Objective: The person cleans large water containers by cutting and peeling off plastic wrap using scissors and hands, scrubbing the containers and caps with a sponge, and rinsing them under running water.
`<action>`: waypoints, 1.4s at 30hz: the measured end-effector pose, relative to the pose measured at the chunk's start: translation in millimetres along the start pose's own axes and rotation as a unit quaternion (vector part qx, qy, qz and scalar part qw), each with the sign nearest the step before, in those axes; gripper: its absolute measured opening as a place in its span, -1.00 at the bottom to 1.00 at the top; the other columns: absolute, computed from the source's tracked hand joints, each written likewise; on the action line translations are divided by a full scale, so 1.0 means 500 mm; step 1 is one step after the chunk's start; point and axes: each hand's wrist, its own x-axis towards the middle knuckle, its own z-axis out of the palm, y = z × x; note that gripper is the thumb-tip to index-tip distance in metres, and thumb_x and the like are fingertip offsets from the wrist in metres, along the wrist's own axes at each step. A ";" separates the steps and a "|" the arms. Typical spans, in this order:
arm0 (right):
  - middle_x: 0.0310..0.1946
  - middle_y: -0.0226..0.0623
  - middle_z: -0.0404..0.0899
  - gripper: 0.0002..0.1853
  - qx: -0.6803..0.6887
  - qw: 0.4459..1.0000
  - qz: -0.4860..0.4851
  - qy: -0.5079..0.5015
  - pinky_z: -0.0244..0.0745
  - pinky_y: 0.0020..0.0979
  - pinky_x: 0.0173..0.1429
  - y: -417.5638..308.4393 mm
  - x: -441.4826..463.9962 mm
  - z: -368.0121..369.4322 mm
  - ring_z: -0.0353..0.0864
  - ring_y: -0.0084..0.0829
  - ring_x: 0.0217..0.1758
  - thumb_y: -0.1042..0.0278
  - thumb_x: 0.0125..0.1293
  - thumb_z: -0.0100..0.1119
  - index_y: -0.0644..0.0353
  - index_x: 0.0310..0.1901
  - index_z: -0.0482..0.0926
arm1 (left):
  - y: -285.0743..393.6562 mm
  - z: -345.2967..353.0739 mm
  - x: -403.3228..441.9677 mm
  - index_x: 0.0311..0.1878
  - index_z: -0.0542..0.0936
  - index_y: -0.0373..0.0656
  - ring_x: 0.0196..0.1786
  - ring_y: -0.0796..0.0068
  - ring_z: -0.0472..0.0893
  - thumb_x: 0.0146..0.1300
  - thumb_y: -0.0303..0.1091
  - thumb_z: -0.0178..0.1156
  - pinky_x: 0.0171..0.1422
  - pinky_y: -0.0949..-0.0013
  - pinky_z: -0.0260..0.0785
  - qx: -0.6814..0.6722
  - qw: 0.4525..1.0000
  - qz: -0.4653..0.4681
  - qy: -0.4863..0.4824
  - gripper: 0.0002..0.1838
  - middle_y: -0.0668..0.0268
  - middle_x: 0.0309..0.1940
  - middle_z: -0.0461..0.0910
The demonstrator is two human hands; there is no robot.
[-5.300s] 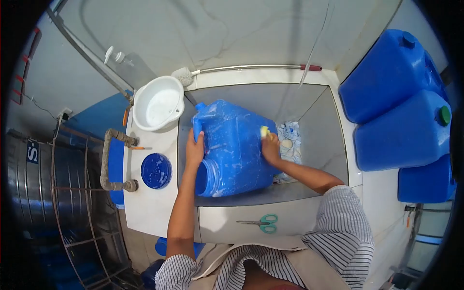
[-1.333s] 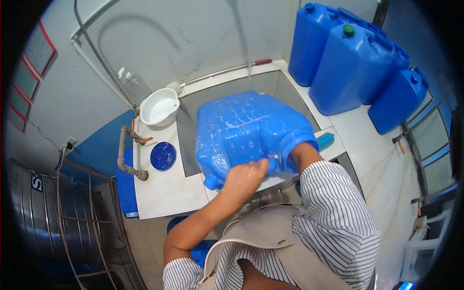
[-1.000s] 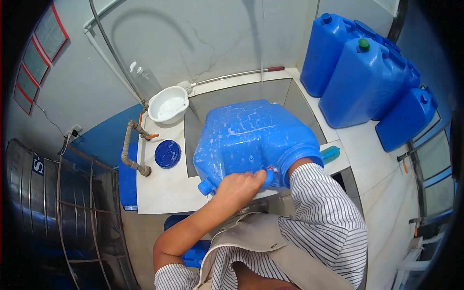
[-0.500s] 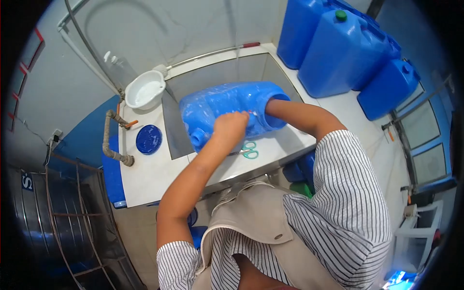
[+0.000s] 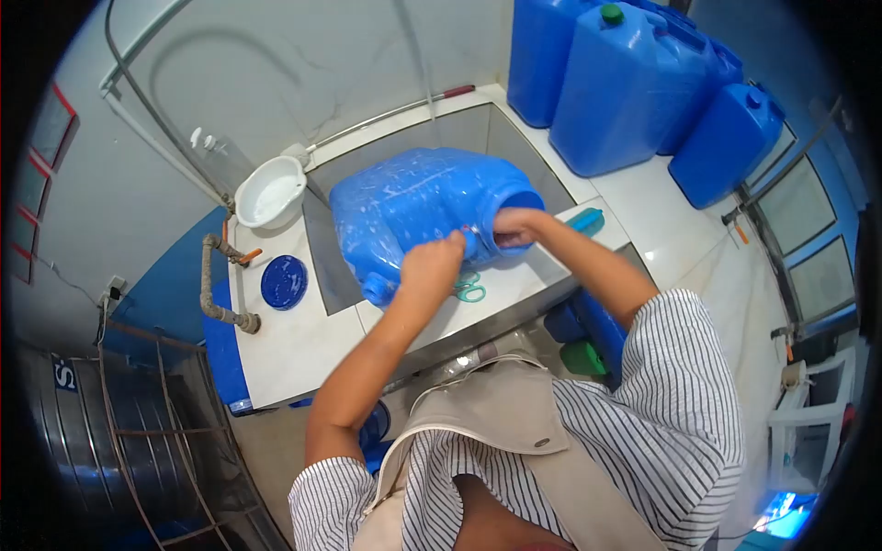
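A large blue plastic water jug (image 5: 404, 197) lies on its side over the sink, soap suds on its wall and its wide mouth facing right. My left hand (image 5: 434, 268) is closed around the jug's handle. At the mouth is my right hand (image 5: 518, 228), its curled fingers just inside the opening; whatever they may hold is hidden. A small capped spout (image 5: 375, 288) sticks out at the jug's lower left. Teal-handled scissors (image 5: 470, 290) lie on the counter just below my left hand, partly covered by the jug.
A white basin (image 5: 268, 213) and a round blue lid (image 5: 284, 282) sit left of the sink (image 5: 335, 266). Several blue jerrycans (image 5: 616, 101) stand at the back right. A teal object (image 5: 586, 221) lies right of the jug's mouth. A pipe with an orange-handled valve (image 5: 248, 258) rises at left.
My right hand has drawn back from deep inside the jug to its mouth. The view has shifted slightly, and the teal object at right has come into sight. My left hand keeps its hold.
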 end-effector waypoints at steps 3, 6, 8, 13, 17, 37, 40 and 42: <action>-0.20 -0.05 0.64 -0.64 0.267 0.960 -0.085 0.024 0.48 -0.23 -0.13 0.040 0.050 0.030 0.64 -0.20 -0.18 0.26 0.01 0.14 0.25 -0.16 0.64 | 0.019 0.018 -0.046 -0.40 0.38 -0.12 -0.58 0.35 0.63 0.11 -0.43 0.04 -0.55 0.35 0.48 0.022 0.995 0.018 0.092 -0.96 0.25 -0.65 0.55; -0.20 -0.05 0.64 -0.64 0.358 0.922 -0.135 0.057 0.48 -0.23 -0.13 0.056 0.077 0.076 0.64 -0.20 -0.17 0.27 0.01 0.14 0.25 -0.16 0.64 | 0.031 0.017 -0.084 -0.39 0.38 -0.12 -0.61 0.37 0.61 0.11 -0.43 0.04 -0.56 0.36 0.47 0.029 0.996 0.016 0.077 -0.96 0.27 -0.67 0.52; -0.20 -0.05 0.64 -0.64 0.362 0.919 -0.142 0.067 0.48 -0.22 -0.13 0.071 0.075 0.094 0.64 -0.20 -0.17 0.27 0.01 0.14 0.25 -0.16 0.64 | 0.027 0.015 -0.098 -0.37 0.39 -0.13 -0.61 0.25 0.60 0.13 -0.43 0.03 -0.57 0.27 0.45 -0.015 0.995 0.024 0.091 -0.96 0.20 -0.67 0.51; -0.21 -0.05 0.64 -0.65 0.244 0.956 -0.146 0.073 0.48 -0.22 -0.13 0.048 0.075 0.080 0.64 -0.19 -0.17 0.27 0.01 0.14 0.25 -0.16 0.64 | 0.020 0.012 -0.100 -0.39 0.39 -0.12 -0.61 0.27 0.60 0.14 -0.41 0.04 -0.60 0.26 0.43 -0.008 0.997 0.019 0.072 -0.96 0.20 -0.67 0.51; -0.21 -0.05 0.64 -0.65 -0.084 0.979 -0.162 0.096 0.48 -0.21 -0.13 -0.010 0.089 0.065 0.64 -0.19 -0.17 0.27 0.01 0.13 0.25 -0.16 0.64 | 0.010 0.005 -0.071 -0.38 0.41 -0.11 -0.60 0.26 0.61 0.12 -0.41 0.05 -0.59 0.25 0.44 -0.013 0.996 0.004 0.085 -0.97 0.20 -0.67 0.52; -0.23 -0.01 0.62 -0.74 -0.608 0.787 -0.095 -0.052 0.48 -0.14 -0.10 -0.213 -0.078 0.016 0.61 -0.05 -0.15 0.38 0.07 0.08 0.25 -0.22 0.65 | -0.067 -0.010 0.022 -0.34 0.46 -0.17 -0.51 0.08 0.63 0.08 -0.38 0.14 -0.47 0.10 0.48 -0.021 0.995 -0.090 0.044 -0.88 0.07 -0.59 0.59; -0.33 0.03 0.60 -0.77 -0.590 0.787 -0.173 0.050 0.47 -0.15 -0.17 -0.363 -0.105 0.036 0.60 -0.02 -0.25 0.45 0.04 0.06 0.25 -0.28 0.64 | -0.135 0.000 0.041 -0.32 0.45 -0.19 -0.48 0.04 0.62 0.04 -0.34 0.21 -0.43 0.06 0.47 -0.060 0.989 -0.119 0.062 -0.81 0.04 -0.58 0.59; -0.41 0.05 0.58 -0.80 -0.507 0.807 -0.287 0.098 0.44 -0.15 -0.22 -0.432 -0.041 0.068 0.59 -0.02 -0.33 0.47 0.01 0.05 0.27 -0.32 0.62 | -0.178 0.012 0.059 -0.22 0.49 -0.19 -0.48 0.02 0.62 0.01 -0.30 0.24 -0.44 0.07 0.47 -0.077 0.980 -0.171 0.066 -0.73 0.02 -0.55 0.60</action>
